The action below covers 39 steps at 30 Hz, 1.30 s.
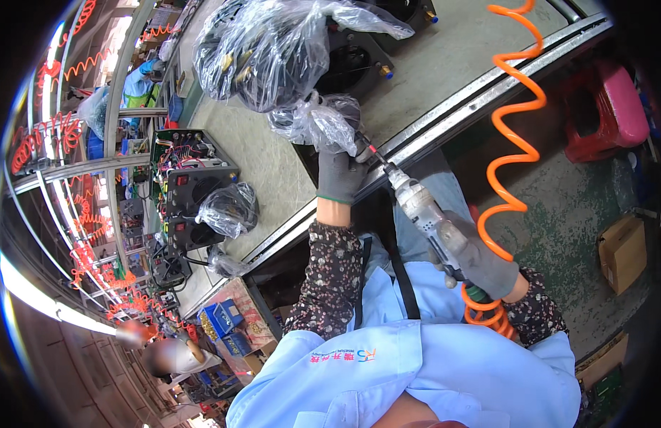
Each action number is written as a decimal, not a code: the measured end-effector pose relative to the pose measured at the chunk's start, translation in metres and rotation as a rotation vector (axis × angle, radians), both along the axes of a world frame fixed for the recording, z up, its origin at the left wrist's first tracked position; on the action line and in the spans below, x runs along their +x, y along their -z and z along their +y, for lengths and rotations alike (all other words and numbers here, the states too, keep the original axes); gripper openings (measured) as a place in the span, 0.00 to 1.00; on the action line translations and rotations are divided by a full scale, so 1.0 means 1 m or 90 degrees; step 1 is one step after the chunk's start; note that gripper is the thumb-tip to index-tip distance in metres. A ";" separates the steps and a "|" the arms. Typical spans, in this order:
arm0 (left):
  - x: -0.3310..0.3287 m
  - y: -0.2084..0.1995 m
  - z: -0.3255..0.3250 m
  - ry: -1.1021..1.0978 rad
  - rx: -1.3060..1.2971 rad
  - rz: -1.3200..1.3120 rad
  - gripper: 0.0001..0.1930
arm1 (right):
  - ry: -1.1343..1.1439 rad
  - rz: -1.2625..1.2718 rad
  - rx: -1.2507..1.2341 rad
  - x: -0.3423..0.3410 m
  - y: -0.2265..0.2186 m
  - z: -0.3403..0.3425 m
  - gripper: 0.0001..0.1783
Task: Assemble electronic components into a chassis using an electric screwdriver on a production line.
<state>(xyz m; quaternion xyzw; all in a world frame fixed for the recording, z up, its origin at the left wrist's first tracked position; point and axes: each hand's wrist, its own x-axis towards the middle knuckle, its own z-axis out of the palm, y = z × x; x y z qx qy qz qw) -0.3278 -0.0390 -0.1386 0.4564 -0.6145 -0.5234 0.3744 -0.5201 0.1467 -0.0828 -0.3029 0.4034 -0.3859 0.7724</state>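
My right hand (pixel 482 262), in a grey glove, is wrapped around a pneumatic screwdriver (pixel 422 205). The tool slants up and left, its reddish bit (pixel 374 148) reaching to the fingertips of my left hand (pixel 337 175). That hand, also gloved, is closed at the front edge of the workbench, against a clear plastic bag (pixel 323 127) lying over a dark unit. What its fingers grip is hidden by the bag and glove. Just beyond, a larger clear bag (pixel 266 53) with dark cables inside covers part of a black metal housing (pixel 348 65).
An orange coiled air hose (pixel 517 135) hangs at the right. More black housings (pixel 195 187) with open electronics stand on the bench (pixel 270 153) at left. Blue parts bins (pixel 223 317) sit lower left. A pink stool (pixel 616 114) and cardboard box (pixel 622 253) are on the floor. Other people work farther off.
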 end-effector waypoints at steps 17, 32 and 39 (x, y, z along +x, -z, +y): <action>-0.015 -0.011 -0.006 -0.278 0.291 0.384 0.10 | 0.132 0.122 -0.043 -0.017 0.015 -0.026 0.25; 0.072 0.047 -0.017 -0.105 -0.003 -0.344 0.22 | 0.088 0.109 -0.065 -0.007 0.012 -0.032 0.25; 0.080 0.057 -0.014 -0.184 -0.040 -0.362 0.22 | 0.055 0.099 -0.054 -0.006 0.006 -0.032 0.25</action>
